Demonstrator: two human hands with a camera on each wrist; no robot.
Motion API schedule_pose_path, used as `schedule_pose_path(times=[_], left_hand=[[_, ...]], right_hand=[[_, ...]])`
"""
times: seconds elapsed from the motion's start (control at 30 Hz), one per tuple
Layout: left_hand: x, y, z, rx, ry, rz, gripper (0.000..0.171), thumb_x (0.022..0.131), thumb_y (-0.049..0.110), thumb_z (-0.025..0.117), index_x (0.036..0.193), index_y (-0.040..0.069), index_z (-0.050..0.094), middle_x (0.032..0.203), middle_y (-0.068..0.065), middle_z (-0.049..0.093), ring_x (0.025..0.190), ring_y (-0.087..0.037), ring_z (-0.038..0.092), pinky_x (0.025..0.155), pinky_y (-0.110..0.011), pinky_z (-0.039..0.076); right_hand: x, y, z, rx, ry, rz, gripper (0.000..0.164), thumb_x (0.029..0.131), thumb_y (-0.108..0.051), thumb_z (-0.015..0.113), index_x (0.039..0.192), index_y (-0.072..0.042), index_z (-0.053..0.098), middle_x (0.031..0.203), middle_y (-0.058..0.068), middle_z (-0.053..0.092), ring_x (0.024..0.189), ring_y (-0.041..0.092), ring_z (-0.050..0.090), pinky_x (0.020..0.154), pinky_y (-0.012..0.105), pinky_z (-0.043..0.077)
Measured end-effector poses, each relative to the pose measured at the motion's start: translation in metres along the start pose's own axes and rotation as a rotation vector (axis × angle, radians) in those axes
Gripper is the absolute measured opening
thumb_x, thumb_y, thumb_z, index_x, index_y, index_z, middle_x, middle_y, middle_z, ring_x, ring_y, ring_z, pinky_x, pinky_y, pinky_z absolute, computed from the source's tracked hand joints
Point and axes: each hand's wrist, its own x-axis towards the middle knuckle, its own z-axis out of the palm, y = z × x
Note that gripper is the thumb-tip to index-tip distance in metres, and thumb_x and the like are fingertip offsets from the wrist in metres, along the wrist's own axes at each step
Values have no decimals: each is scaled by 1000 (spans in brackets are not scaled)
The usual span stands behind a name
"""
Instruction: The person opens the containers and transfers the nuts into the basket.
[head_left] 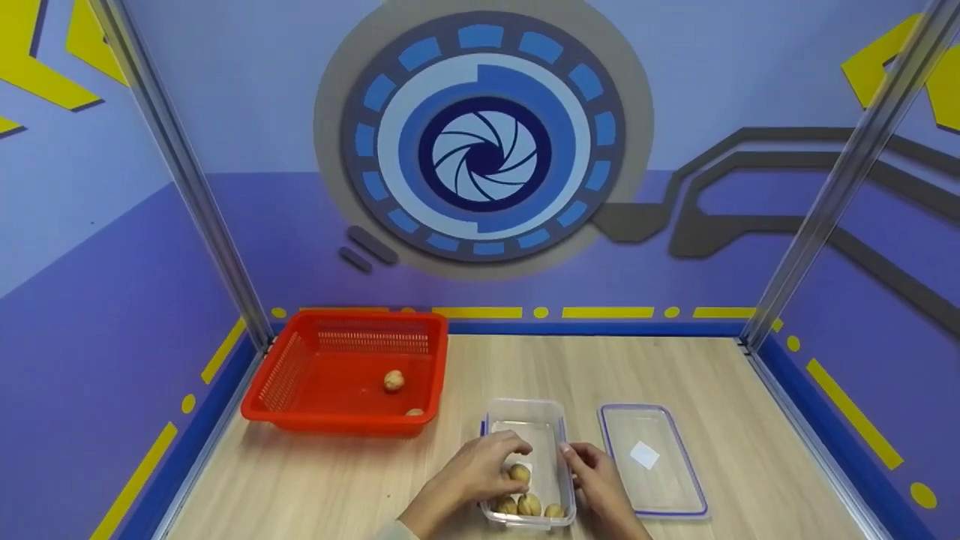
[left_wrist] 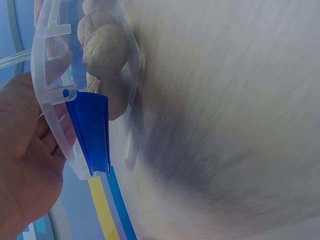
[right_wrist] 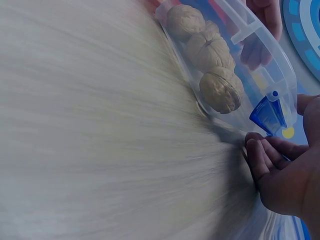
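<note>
A clear plastic food container (head_left: 551, 420) with blue side clips stands on the table, several walnuts (head_left: 529, 505) gathered at its near end. My left hand (head_left: 480, 469) reaches over the container's left side, fingers bent loosely above the walnuts. One walnut (head_left: 519, 472) appears between thumb and fingers in the head view, but the right wrist view shows the left fingers (right_wrist: 262, 30) hanging with no walnut between them. At the container's right side, my right hand (head_left: 596, 480) holds the wall, thumb at the rim and fingers (right_wrist: 255, 150) curled lower down by the blue clip (right_wrist: 269, 116).
A red plastic basket (head_left: 345, 424) stands at the back left with a walnut (head_left: 394, 381) inside and another partly hidden behind its front wall. To the right lies the clear lid (head_left: 660, 480) with a blue-purple edge and a white label. Printed panels surround the wooden table (head_left: 600, 367).
</note>
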Motion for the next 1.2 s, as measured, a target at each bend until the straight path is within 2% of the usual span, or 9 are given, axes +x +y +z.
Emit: schedule_pose_path(times=[0.23,0.4,0.53,0.7,0.87,1.13,1.2], left_hand=[[-2,2,6,126,13,50,49,81,37,92,122,14,75,112,5,72,102,-7,66,88,-27,56],[-2,4,7,241,56,92,46,78,39,93,115,17,77,105,8,73,95,-6,67,82,-25,55],[0,3,6,277,73,101,43,77,40,93,111,20,78,101,11,73,91,-4,67,78,-24,54],[2,4,5,295,52,96,38,77,40,93,107,21,78,95,12,70,84,-2,62,72,-23,51],[4,7,6,357,34,78,36,77,40,92,105,23,77,93,14,68,83,-3,61,73,-24,51],[15,10,11,369,-79,-13,32,80,37,91,106,24,78,93,16,67,83,-5,61,77,-27,53],[16,9,12,379,-73,-7,30,79,36,91,104,25,78,91,17,67,80,-4,60,75,-26,53]], right_hand=[[-1,6,-2,-15,-33,-26,42,108,-29,64,122,10,65,105,16,70,93,25,64,71,30,56],[-1,6,-3,-45,-40,-62,41,109,-28,61,120,11,65,101,14,71,92,25,66,70,31,58],[1,4,-3,-39,-44,-63,41,110,-27,60,119,13,64,100,15,70,92,26,66,70,31,58],[3,2,-3,-56,-39,-51,40,110,-26,59,120,13,64,101,15,70,92,25,66,71,32,58],[4,3,-4,-48,-27,-60,43,109,-30,61,119,11,66,100,13,70,91,23,64,71,32,58],[2,0,-6,-84,-40,-33,52,108,-41,62,124,8,65,103,13,70,89,22,65,73,35,58],[2,0,-5,-83,-44,-38,53,108,-41,62,125,9,64,105,13,70,88,23,66,73,36,58]])
